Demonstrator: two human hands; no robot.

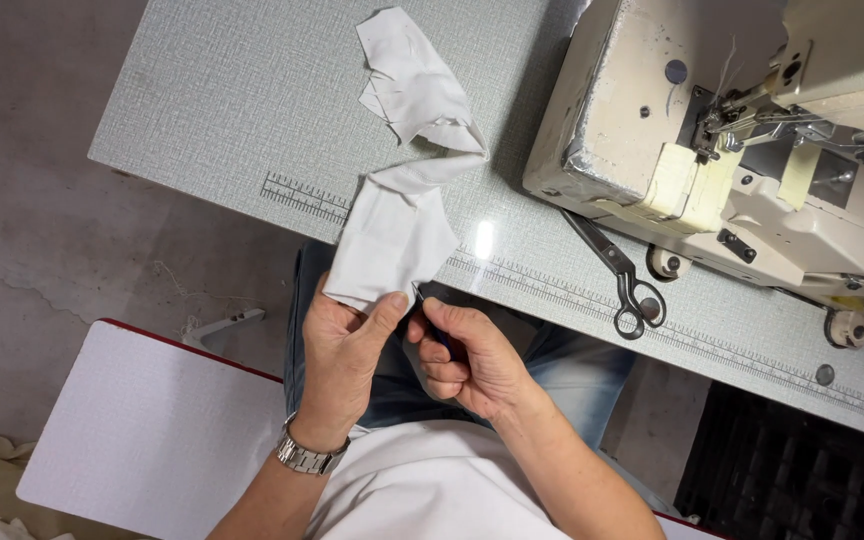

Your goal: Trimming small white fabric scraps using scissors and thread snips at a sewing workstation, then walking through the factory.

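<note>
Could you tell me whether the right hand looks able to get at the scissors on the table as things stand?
Probably yes: the scissors lie in the open beside the sewing machine, nothing over them. But the right hand already holds a small dark tool.

We see our two bare forearms coming up from the bottom centre of the frame, with no sleeves reaching the wrists. Our left hand [344,350] carries a silver metal wristwatch [304,457] with a linked bracelet band, low and left of centre. Our right hand [464,358] wears nothing, no ring or band. At the bottom centre we wear a white shirt [432,492], and above it blue denim jeans [572,365] show faded, lighter patches over the thighs.
</note>
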